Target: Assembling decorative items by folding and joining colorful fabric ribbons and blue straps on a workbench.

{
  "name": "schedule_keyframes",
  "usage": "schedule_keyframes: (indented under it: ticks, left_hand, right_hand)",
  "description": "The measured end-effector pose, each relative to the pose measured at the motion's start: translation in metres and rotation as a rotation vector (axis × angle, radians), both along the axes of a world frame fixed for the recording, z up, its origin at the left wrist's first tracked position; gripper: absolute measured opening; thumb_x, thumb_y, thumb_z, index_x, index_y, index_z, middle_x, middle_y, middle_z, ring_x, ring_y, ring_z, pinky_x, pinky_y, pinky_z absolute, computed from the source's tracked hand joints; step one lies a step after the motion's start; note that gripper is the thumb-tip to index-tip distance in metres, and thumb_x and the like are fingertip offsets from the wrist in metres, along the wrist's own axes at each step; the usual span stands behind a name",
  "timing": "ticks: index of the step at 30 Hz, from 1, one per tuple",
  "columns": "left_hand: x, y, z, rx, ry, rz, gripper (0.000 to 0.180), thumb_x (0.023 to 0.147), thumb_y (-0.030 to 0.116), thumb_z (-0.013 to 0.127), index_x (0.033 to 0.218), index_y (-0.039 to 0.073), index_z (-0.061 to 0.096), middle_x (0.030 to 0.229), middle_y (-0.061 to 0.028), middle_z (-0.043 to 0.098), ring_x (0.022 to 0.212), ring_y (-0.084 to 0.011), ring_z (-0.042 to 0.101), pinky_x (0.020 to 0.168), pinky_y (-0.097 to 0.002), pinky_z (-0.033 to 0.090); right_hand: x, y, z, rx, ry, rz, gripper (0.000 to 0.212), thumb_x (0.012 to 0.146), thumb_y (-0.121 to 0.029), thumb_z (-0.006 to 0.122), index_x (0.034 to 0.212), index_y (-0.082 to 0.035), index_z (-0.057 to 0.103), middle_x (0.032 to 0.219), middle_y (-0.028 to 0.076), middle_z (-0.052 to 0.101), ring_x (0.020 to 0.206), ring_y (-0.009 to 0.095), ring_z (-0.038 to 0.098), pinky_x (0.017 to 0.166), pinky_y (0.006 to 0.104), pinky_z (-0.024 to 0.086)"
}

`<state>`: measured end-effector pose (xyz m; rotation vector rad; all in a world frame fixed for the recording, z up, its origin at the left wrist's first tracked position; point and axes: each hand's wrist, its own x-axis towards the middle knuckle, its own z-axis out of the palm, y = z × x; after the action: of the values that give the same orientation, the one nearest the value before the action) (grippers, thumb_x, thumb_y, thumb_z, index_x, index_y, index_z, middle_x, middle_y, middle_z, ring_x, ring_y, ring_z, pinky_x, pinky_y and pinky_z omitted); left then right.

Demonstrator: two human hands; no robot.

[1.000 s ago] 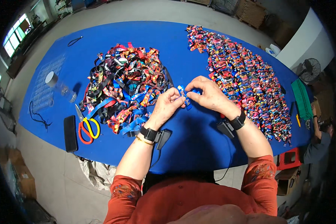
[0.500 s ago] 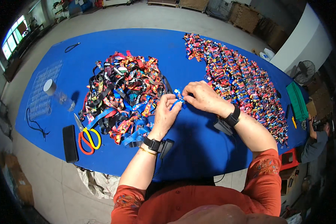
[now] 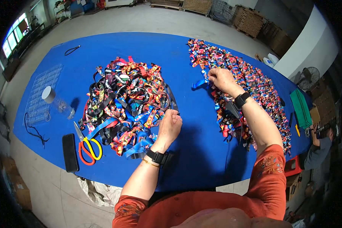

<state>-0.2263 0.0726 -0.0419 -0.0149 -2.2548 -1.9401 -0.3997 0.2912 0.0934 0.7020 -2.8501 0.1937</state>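
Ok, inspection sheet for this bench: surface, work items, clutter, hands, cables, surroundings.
Surface: blue tabletop; wear can't be judged.
Job's things: tangled heap of printed lanyards at left; dense rows of small strap bundles at right; blue strap between.
Clutter: red-and-yellow-handled scissors, black phone-like slab, white-lidded clear jar, left of the heap.
Hands: right hand pinches the blue strap; left hand curled beside the heap, contents unclear.
Cables: thin lead near right wrist; black cord at table's left.
Surroundings: caged fan and another person at right.
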Motion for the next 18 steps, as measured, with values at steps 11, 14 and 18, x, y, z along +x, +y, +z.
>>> schedule_keyframes:
  ticks: [11,14,18]
  left_hand:
    - [0.001,0.0,0.002,0.043,-0.068,0.012,0.028,0.086,0.003,0.06,0.112,-0.002,0.051,0.093,-0.0117,0.065,0.08,-0.0174,0.064,0.071,-0.0292,0.052]
    - [0.003,0.0,0.006,0.051,-0.087,0.016,0.028,0.086,0.003,0.059,0.113,-0.002,0.052,0.094,-0.0125,0.066,0.082,-0.0179,0.065,0.072,-0.0292,0.052]
    - [0.004,0.0,0.012,0.024,-0.071,-0.007,0.028,0.087,0.002,0.057,0.114,-0.002,0.051,0.096,-0.0116,0.066,0.082,-0.0158,0.065,0.073,-0.0279,0.052]
  right_hand:
    - [-0.064,-0.004,-0.012,-0.062,0.016,-0.051,0.02,0.083,-0.025,0.067,0.099,-0.014,0.072,0.092,0.013,0.071,0.089,0.032,0.067,0.08,0.0443,0.052]
    - [-0.075,-0.005,-0.017,-0.065,-0.01,-0.109,0.021,0.083,-0.024,0.068,0.102,-0.015,0.072,0.094,0.013,0.071,0.091,0.031,0.068,0.082,0.0444,0.052]
    - [-0.092,-0.001,-0.024,-0.056,-0.037,-0.199,0.023,0.084,-0.023,0.067,0.105,-0.015,0.071,0.098,0.013,0.07,0.094,0.031,0.067,0.082,0.0446,0.052]
